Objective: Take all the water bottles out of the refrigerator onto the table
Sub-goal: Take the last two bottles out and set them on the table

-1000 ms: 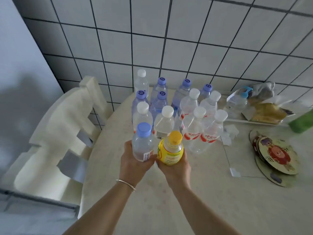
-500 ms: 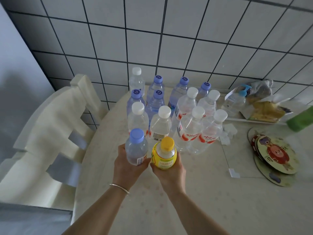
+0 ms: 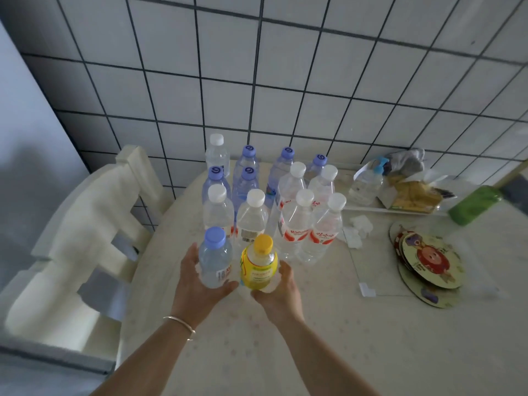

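Head view: left hand (image 3: 197, 284) grip wrapped round blue-capped bottle (image 3: 215, 260); right hand (image 3: 281, 295) grip wrapped round yellow-capped bottle (image 3: 258, 267). Both bottles upright, side by side, at near edge of bottle cluster (image 3: 274, 201) standing on tabletop (image 3: 328, 338). Whether their bases touch tabletop: cannot tell. White chair (image 3: 85, 232) left of tabletop.

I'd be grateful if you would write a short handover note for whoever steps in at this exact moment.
Left hand: grips the blue-capped bottle.
Right hand: grips the yellow-capped bottle.
Both bottles are upright at the near edge of the bottle group standing on the table; whether they touch down yet is unclear.
Done: many bottles already on the table.
Left: release these two; the refrigerator is out of view, so check it for more.
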